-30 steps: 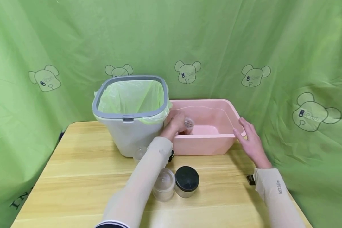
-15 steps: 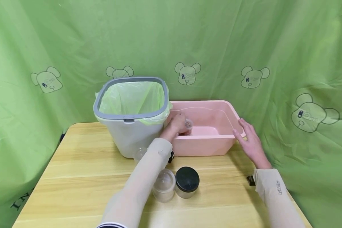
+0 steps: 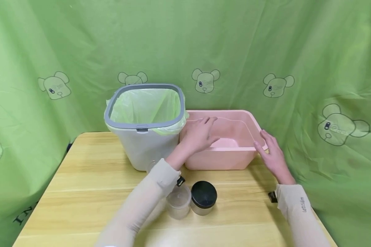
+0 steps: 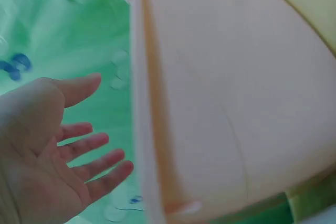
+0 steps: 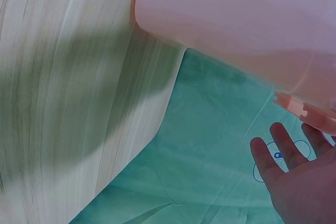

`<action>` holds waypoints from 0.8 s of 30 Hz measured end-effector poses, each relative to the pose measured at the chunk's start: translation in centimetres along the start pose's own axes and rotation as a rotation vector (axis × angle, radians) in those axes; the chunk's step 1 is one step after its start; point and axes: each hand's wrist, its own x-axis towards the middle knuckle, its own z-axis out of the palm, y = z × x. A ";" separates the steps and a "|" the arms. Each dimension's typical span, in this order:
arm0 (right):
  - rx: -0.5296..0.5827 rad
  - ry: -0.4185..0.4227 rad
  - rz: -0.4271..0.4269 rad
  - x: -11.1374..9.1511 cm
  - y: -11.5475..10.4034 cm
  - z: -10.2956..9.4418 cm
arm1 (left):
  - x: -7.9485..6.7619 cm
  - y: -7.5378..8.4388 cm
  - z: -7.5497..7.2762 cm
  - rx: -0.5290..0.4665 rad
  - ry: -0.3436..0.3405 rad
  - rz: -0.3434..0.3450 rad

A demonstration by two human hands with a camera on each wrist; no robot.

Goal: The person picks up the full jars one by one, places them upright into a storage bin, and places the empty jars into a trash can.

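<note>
Your left hand [image 3: 199, 135] hovers empty over the pink tub [image 3: 221, 159], fingers apart; your right hand [image 3: 274, 156], also spread, rests at its right rim, probably steadying it.

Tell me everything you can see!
Table: one, pale wood, bottom centre
Curtain: one, green with bear faces, behind table
Bin: one, pale grey, on table
Bag: one, pale green, lining bin
Tub: one, pink, right of bin
Clear jar: one, colourless, table middle
Black-lidded jar: one, cloudy, beside clear jar
Half-hidden container: one, clear, beside bin
Sleeves: two, beige, left and right
Cuff gadgets: two, black, by sleeves
Left hand: one, over tub
Right hand: one, tub's right rim
</note>
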 end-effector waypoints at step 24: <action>0.017 0.013 -0.005 -0.2 -0.6 0.1 | -17.7 -7.6 0.8 -0.077 0.193 0.138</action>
